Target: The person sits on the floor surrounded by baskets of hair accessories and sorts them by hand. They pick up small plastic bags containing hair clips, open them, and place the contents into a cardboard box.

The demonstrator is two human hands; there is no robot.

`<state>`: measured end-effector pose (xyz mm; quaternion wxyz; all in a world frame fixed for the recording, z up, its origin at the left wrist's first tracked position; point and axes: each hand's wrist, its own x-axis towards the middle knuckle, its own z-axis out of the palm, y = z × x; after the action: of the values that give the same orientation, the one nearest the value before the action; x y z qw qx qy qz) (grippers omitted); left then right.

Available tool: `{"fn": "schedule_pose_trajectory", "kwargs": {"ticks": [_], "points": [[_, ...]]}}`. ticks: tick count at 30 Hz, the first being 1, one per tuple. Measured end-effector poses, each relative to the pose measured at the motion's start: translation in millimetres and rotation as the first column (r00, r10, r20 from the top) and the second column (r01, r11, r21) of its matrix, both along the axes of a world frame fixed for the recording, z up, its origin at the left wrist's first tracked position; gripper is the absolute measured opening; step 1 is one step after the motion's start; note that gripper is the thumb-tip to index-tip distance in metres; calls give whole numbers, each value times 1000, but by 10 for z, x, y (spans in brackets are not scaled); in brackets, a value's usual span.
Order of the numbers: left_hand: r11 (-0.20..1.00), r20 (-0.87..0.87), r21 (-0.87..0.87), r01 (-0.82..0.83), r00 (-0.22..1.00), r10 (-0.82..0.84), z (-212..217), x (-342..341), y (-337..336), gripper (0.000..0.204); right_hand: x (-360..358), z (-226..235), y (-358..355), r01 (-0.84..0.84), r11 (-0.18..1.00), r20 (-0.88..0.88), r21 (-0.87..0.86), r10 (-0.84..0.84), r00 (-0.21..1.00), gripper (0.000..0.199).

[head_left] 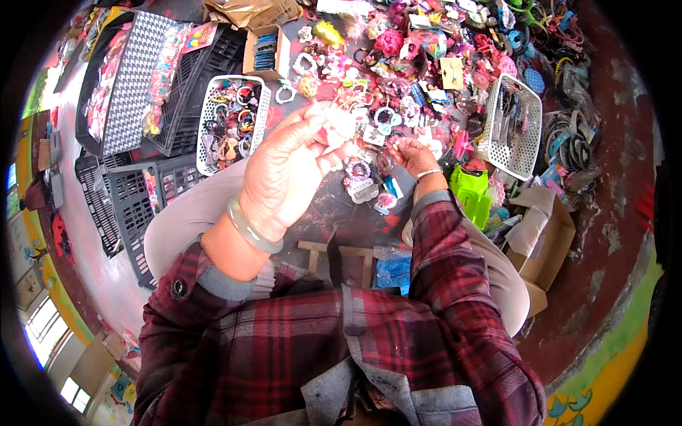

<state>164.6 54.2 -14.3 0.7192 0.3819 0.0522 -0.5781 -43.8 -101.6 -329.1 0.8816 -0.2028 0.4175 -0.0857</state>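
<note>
Head view: left hand [288, 167] pinches a pale trinket [339, 130] above the accessory pile [419, 92], likely for visibility; what the right hand [419, 157] grasps is unclear.

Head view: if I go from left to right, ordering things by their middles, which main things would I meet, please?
Checked panel → left white basket → left hand → right hand → green tray → right white basket → cardboard box.

"Can you read any label from where you're standing?"

"Not one. On the tan card [452, 73] in the heap [389, 44] and the pink-and-yellow packet [201, 37], any print is too small and blurred for me."
</note>
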Motion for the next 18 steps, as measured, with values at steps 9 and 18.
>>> {"fn": "schedule_pose_trajectory", "kwargs": {"ticks": [9,18], "points": [[996,23,87,-30,999,28,-45,14,-5,34,515,1318,-370,-90,954,376,-285,197,906,21],[987,-6,125,-100,995,101,45,3,-68,35,1096,2891,5,-130,423,150,-897,568,809,16]]}}
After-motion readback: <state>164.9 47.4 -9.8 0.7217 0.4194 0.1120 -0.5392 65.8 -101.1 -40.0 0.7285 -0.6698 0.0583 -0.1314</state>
